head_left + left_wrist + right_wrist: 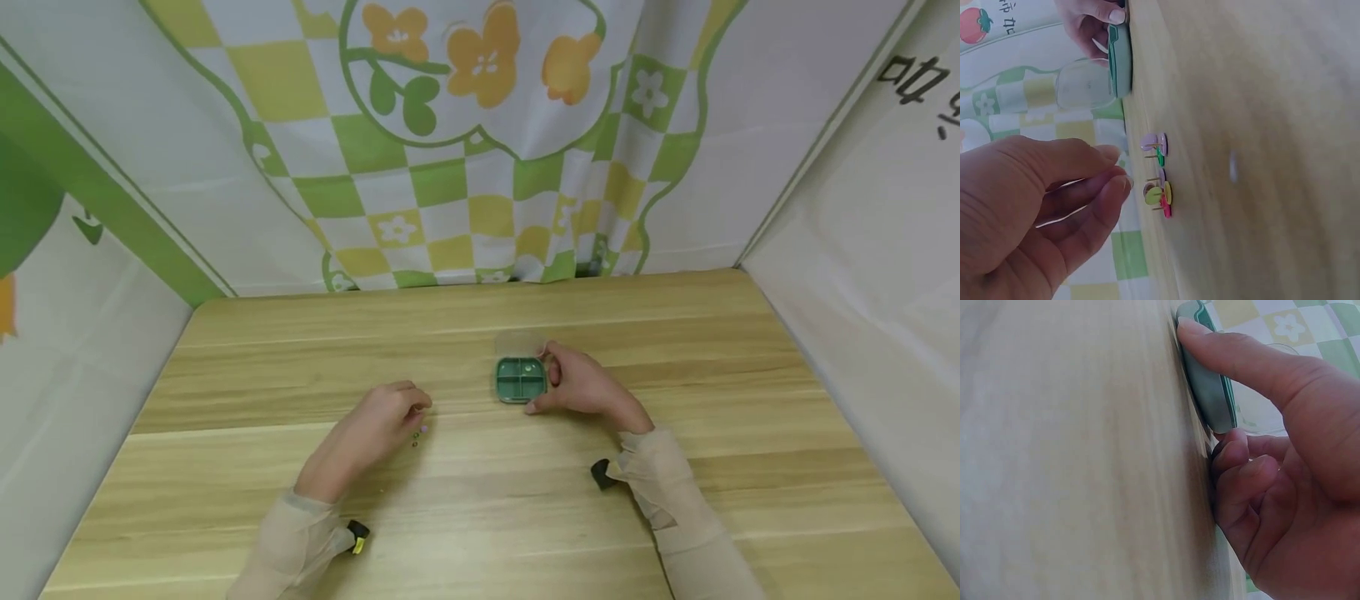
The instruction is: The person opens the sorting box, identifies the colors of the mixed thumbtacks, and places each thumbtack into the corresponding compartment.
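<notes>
My right hand point(581, 383) grips a small green pill box point(507, 388) at its right side, thumb along the near edge and index finger by the back corner. The box has four compartments, and its clear lid point(517, 342) stands open at the back. A small pale yellow piece point(528, 367) lies in the back right compartment. To the left, my left hand point(378, 425) hovers low over the table, thumb and fingers loosely bent with nothing visible between the tips. Beside those fingertips, several flat-headed thumbtacks point(1165, 195) in lilac, green, yellow and pink lie on the wood.
The wooden table point(480, 517) meets a checked, flowered curtain point(450, 200) at its back edge. White cloth walls point(862, 275) rise at both sides. A black wrist camera point(358, 530) is strapped at the left sleeve, another black camera point(602, 474) at the right.
</notes>
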A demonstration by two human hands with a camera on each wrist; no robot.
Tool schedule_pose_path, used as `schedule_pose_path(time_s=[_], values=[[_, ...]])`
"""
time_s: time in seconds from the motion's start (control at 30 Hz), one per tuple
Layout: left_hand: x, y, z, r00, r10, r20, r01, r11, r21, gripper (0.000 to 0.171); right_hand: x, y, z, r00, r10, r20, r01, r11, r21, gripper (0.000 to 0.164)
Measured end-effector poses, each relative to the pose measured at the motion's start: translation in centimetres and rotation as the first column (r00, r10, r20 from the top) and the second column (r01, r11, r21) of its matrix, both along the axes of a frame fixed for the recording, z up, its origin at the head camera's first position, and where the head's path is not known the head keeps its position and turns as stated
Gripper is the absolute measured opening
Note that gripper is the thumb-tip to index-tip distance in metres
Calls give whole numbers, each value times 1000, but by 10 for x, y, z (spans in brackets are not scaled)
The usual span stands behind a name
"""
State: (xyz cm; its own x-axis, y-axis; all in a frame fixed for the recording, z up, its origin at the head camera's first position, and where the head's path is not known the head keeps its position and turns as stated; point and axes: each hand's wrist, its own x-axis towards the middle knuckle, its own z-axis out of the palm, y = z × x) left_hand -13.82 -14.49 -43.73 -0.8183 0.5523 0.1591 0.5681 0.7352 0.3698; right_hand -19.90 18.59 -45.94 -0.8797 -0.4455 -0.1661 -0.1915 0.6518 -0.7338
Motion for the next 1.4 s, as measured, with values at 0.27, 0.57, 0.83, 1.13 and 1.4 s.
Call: schedule_pose_path(time_s=[0.27, 0.57, 0.83, 1.13, 1.4], values=[[6, -7, 7, 995, -41, 95, 46, 998, -46, 9, 0, 1, 1, 1000, -5, -2, 5, 1000, -7, 71], [8, -7, 5, 984, 5, 180, 11, 996, -89, 13, 1, 2, 0, 1000, -4, -8, 4, 1000, 1, 72], [10, -3, 3, 990, 22, 137, -7, 994, -108, 10, 1, 1, 0, 1000, -17, -5, 17, 1000, 20, 71], [12, -1, 5, 995, 15, 97, -5, 994, -109, 11, 2, -1, 3, 1000, -12, 6, 12, 1000, 7, 70], [11, -2, 4, 996, 5, 94, 7, 993, -117, 12, 2, 0, 2, 1000, -5, 9, 5, 1000, -1, 69]])
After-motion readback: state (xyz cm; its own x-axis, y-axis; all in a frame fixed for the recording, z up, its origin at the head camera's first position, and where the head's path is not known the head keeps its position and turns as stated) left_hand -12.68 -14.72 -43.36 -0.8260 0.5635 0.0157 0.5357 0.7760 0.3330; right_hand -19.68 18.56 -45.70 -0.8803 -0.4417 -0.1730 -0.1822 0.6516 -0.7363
